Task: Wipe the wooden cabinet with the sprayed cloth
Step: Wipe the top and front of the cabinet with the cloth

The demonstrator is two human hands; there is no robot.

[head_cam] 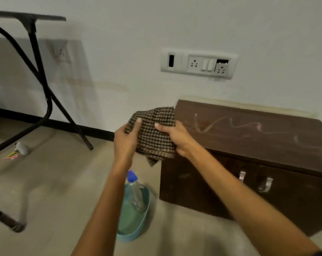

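Against white wall: wooden cabinet (258,137), pale squiggle on top. Left hand (126,138) and right hand (172,139) both gripping checked cloth (154,132). Risk: elbowing spray bottle (135,189) below.

**One head-worn view, looking forward and down**

A single wide-angle camera sits on the person's head, facing a wall (119,43) and tilted down to the floor (55,182). Both forearms reach in from the bottom edge, close to the lens. A low cabinet (248,145) stands near on the right; a table leg (40,71) is farther left. Straight edges bow near the borders.
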